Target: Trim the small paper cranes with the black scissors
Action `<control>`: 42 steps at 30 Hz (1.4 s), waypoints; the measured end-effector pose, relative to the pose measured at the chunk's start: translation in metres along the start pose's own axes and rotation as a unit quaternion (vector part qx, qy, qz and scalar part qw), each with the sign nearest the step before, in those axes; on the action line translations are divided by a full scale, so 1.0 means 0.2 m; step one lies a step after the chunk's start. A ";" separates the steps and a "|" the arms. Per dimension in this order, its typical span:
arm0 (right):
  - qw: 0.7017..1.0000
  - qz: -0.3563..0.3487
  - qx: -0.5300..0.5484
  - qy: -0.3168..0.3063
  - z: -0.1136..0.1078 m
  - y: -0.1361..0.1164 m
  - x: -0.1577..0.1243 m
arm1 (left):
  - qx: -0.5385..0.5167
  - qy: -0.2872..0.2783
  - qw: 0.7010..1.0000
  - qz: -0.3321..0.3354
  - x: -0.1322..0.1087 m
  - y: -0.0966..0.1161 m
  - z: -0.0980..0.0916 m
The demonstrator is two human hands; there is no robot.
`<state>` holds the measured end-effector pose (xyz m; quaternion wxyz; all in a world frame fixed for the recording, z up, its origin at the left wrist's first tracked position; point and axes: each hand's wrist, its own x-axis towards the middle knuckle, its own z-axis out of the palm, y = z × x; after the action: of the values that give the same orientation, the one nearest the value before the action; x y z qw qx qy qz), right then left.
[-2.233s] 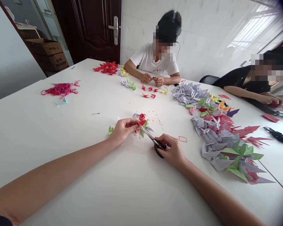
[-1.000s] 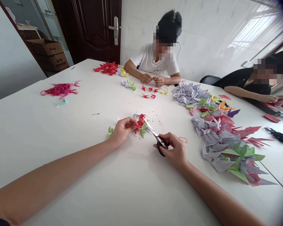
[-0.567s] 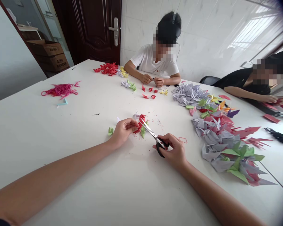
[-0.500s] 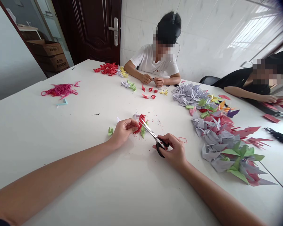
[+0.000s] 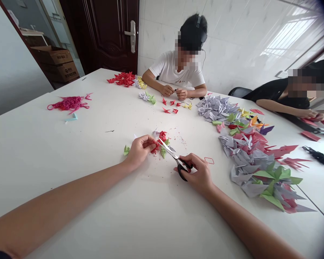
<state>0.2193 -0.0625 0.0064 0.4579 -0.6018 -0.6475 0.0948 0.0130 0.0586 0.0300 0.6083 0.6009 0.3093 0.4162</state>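
My left hand point(image 5: 140, 150) is closed, pinching a small red folded paper piece point(image 5: 154, 149) between thumb and fingertips. Its exact shape is partly covered by the fingers. In my right hand point(image 5: 199, 172) is a pair of black-handled scissors point(image 5: 171, 153), with fingers through the loops. The blades point up and left, slightly apart, and their tips reach the red paper by my left fingertips. Just behind lie small folded paper cranes, one red point(image 5: 162, 135) and one green point(image 5: 163, 153). Another green one point(image 5: 126, 150) rests left of my left hand.
Grey, pink and green paper cranes point(image 5: 248, 158) form a long heap on the right. Pink cord point(image 5: 70, 103) lies at left, black cord point(image 5: 318, 157) at far right. Tiny red scraps dot the white table point(image 5: 118, 216). Two people point(image 5: 178, 72) sit across and to the right, hands busy.
Both hands have shifted slightly left, the scissors moving with my right hand. My left hand still pinches the red paper.
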 end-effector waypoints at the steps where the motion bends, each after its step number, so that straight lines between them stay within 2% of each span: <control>1: 1.000 0.001 0.002 -0.001 0.00 0.00 0.00 | 0.000 -0.001 1.000 -0.003 0.00 0.00 0.00; 10: 0.997 0.065 0.042 0.015 0.00 0.02 0.02 | -0.015 -0.003 1.000 0.004 0.00 -0.02 0.00; 17: 0.999 0.041 0.018 -0.008 0.00 0.00 0.01 | -0.018 0.000 1.000 0.005 0.00 -0.01 0.01; 28: 0.998 0.051 0.021 -0.035 -0.01 0.02 0.01 | 0.011 0.017 1.000 0.010 0.00 -0.04 0.00; 35: 0.998 0.034 0.006 -0.056 -0.01 0.01 0.01 | 0.050 0.004 0.998 0.040 -0.02 -0.04 0.00; 42: 0.997 0.048 0.008 -0.064 -0.01 0.01 0.01 | 0.068 -0.005 0.995 0.066 -0.03 -0.04 0.00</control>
<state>0.2221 -0.0610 0.0080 0.4151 -0.6216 -0.6448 0.1601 0.0117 0.0528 0.0222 0.5386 0.6621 0.2940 0.4302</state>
